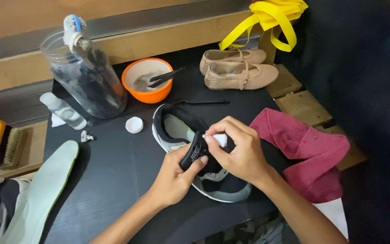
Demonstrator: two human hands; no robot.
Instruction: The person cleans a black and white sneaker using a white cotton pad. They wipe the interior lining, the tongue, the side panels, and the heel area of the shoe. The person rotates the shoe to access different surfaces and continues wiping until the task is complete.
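The black-and-grey sneaker (190,149) lies mid-bench. The left hand (172,178) is closed around its tongue, pinning it up so the right hand (242,151), pinching a small white piece (220,139), can press against it. Red cloth (308,153) crowds three o'clock; the orange bowl (146,80) sits at eleven; the bench (113,176) is barest toward seven.
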